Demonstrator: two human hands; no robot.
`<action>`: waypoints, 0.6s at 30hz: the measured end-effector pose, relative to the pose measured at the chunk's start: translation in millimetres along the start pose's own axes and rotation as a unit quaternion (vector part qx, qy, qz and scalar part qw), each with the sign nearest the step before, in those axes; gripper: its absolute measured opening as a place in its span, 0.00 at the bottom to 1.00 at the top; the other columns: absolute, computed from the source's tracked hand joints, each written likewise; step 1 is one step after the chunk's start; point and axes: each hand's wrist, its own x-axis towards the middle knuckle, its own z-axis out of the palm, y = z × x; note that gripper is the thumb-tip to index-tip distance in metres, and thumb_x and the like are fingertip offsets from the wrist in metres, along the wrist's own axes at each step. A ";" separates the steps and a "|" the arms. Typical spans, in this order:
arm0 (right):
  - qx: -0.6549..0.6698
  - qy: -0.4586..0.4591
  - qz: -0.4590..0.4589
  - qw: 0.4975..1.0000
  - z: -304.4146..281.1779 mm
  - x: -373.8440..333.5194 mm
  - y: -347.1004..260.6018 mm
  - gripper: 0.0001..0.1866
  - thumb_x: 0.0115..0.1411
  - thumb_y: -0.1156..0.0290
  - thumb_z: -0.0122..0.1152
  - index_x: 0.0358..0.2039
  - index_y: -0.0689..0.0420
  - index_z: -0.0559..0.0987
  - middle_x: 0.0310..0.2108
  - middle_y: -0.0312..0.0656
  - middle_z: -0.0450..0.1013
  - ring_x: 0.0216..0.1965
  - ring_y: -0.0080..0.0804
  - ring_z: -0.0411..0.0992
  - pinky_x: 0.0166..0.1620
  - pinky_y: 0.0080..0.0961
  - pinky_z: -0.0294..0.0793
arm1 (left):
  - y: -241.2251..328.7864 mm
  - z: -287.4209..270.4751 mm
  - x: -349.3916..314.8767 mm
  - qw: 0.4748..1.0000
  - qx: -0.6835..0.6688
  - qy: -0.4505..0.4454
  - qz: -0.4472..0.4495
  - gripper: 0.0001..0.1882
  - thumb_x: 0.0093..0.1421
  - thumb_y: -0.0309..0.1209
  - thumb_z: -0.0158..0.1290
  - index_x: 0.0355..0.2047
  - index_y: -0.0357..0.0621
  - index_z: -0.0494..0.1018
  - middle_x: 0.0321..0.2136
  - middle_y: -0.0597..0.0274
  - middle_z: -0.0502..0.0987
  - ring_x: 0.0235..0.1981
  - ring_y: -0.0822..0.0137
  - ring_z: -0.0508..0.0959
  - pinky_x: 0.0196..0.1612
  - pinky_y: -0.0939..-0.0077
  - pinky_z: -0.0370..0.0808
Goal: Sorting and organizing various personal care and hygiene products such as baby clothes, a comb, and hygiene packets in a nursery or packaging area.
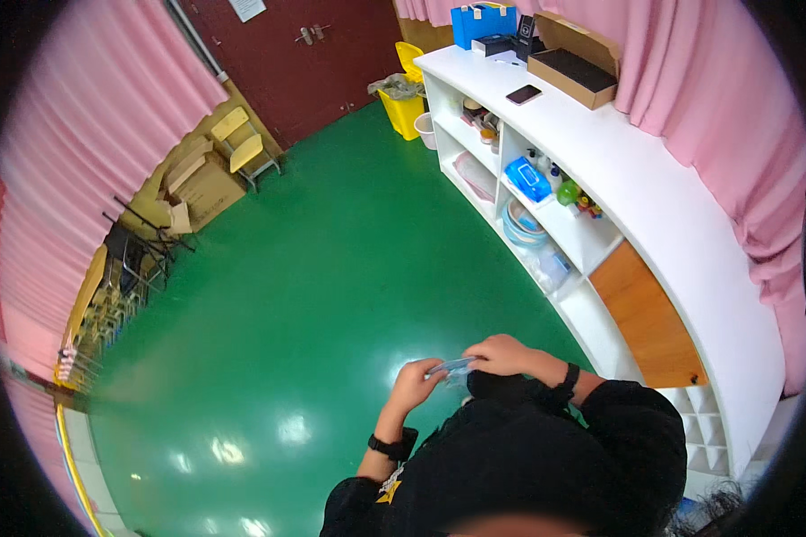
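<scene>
In front of my body I hold a small pale-blue, partly see-through item [457,366], which looks like a thin plastic packet; its exact kind is too small to tell. The fingers of my left hand [413,385] are closed on its left end. At the other end, my right hand [501,354] pinches its upper edge. My black sleeves and dark wristbands show on both arms.
On my right runs a long white shelf unit [681,192] with a phone [524,94], an open cardboard box [575,76] and a blue bag [482,27] on top. Yellow bin [401,109], chair [246,148] and carton [204,190] stand farther off on the green floor [313,277].
</scene>
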 end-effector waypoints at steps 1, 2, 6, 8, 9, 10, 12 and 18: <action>-0.010 0.013 0.020 1.000 -20.3 24.9 14.6 0.12 0.54 0.58 0.53 0.37 0.47 0.76 0.22 0.41 0.72 0.25 0.41 0.71 0.27 0.36 0.66 | -6.1 -17.8 37.6 1.000 0.002 -0.005 0.000 0.10 0.52 0.33 0.55 0.33 0.41 0.75 0.27 0.53 0.77 0.29 0.57 0.77 0.31 0.70 0.71; -0.014 0.053 0.019 0.998 -36.0 47.6 28.7 0.11 0.53 0.59 0.54 0.34 0.48 0.77 0.20 0.42 0.71 0.24 0.41 0.70 0.26 0.35 0.66 | -10.1 -34.1 73.9 1.000 -0.015 -0.017 0.020 0.10 0.52 0.32 0.55 0.33 0.41 0.75 0.28 0.53 0.77 0.29 0.57 0.77 0.31 0.70 0.71; -0.002 0.060 0.060 0.996 -113.0 155.3 80.9 0.11 0.52 0.59 0.55 0.32 0.50 0.77 0.18 0.41 0.69 0.22 0.41 0.70 0.26 0.35 0.65 | -50.9 -95.5 210.7 0.998 -0.031 -0.049 0.038 0.10 0.53 0.33 0.54 0.32 0.40 0.75 0.26 0.54 0.77 0.26 0.60 0.76 0.30 0.71 0.71; 0.018 0.056 0.056 0.997 -155.7 229.7 104.0 0.11 0.52 0.59 0.55 0.32 0.51 0.77 0.18 0.41 0.70 0.22 0.41 0.70 0.26 0.35 0.65 | -78.3 -140.5 276.8 0.997 -0.048 -0.059 0.008 0.11 0.53 0.35 0.55 0.33 0.40 0.75 0.25 0.54 0.77 0.24 0.63 0.76 0.29 0.73 0.71; 0.043 0.044 0.068 0.996 -171.1 257.7 109.8 0.11 0.52 0.59 0.56 0.32 0.51 0.77 0.18 0.41 0.70 0.22 0.41 0.70 0.26 0.35 0.65 | -86.4 -161.4 301.6 0.997 -0.050 -0.065 0.000 0.11 0.53 0.35 0.55 0.33 0.40 0.75 0.25 0.54 0.77 0.24 0.63 0.76 0.29 0.73 0.71; 0.017 0.046 0.036 0.998 -185.0 292.1 120.3 0.11 0.52 0.59 0.55 0.30 0.51 0.76 0.20 0.41 0.71 0.23 0.42 0.71 0.26 0.36 0.65 | -91.6 -181.7 324.9 0.999 -0.034 -0.032 0.000 0.11 0.53 0.35 0.55 0.32 0.40 0.75 0.24 0.54 0.77 0.24 0.64 0.76 0.29 0.73 0.71; 0.003 0.034 0.013 0.999 -219.7 367.7 130.2 0.10 0.52 0.59 0.55 0.30 0.51 0.76 0.20 0.41 0.71 0.24 0.43 0.71 0.26 0.36 0.66 | -112.7 -223.9 364.4 0.999 -0.016 0.029 -0.031 0.11 0.54 0.34 0.55 0.32 0.39 0.76 0.24 0.55 0.77 0.23 0.65 0.76 0.27 0.74 0.71; -0.065 -0.075 -0.077 0.992 -299.1 595.8 161.9 0.12 0.52 0.57 0.53 0.31 0.50 0.75 0.25 0.42 0.73 0.28 0.44 0.72 0.29 0.40 0.68 | -204.7 -341.4 488.8 0.983 -0.103 0.117 -0.102 0.10 0.53 0.33 0.56 0.31 0.38 0.77 0.19 0.64 0.75 0.20 0.78 0.70 0.23 0.79 0.66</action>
